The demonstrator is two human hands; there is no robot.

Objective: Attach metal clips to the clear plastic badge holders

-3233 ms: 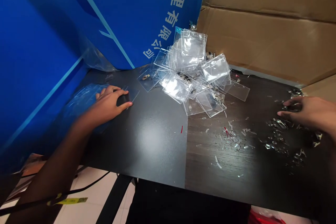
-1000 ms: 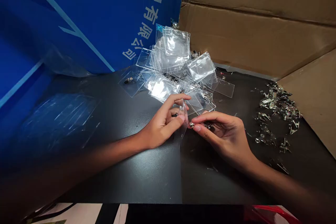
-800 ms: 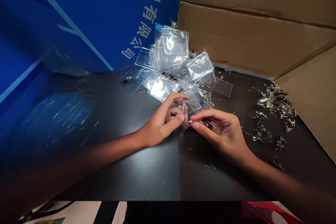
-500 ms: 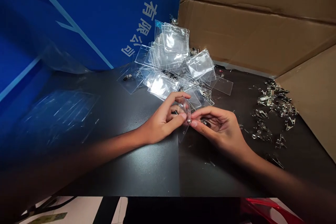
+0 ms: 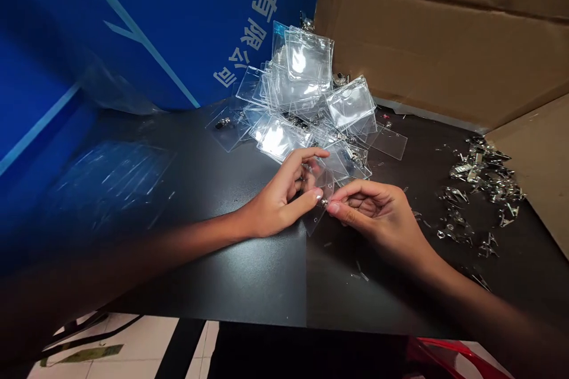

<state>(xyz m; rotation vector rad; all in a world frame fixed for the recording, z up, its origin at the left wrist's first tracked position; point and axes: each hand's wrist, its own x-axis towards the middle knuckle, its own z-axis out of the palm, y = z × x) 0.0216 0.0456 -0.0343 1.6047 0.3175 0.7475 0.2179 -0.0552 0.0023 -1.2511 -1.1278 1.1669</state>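
Observation:
Between the thumb and fingers of my left hand (image 5: pixel 291 195) is a clear plastic badge holder (image 5: pixel 328 180), bent and tilted, with small holes along its edge. The thumb presses near that edge. My right hand (image 5: pixel 377 207) pinches thumb against forefinger at the same edge, on the small shiny snap of a badge clip (image 5: pixel 324 203). The rest of that clip is mostly hidden by the right fingers. Just beyond both hands lies a heap of clear badge holders (image 5: pixel 309 56), some with metal clips on or among them.
Loose metal clips (image 5: pixel 480 169) lie scattered on the dark table (image 5: pixel 249 272) at the right. More clear plastic sleeves (image 5: pixel 120 172) are at the left, blurred. A blue panel (image 5: pixel 178 23) and cardboard walls (image 5: pixel 422 53) stand behind. Bits of plastic lie near the front.
The view has shifted a little, so the scene sits farther right. Both hands still hold the edge of the badge holder. The dark clip body seen under my right fingers is now hidden.

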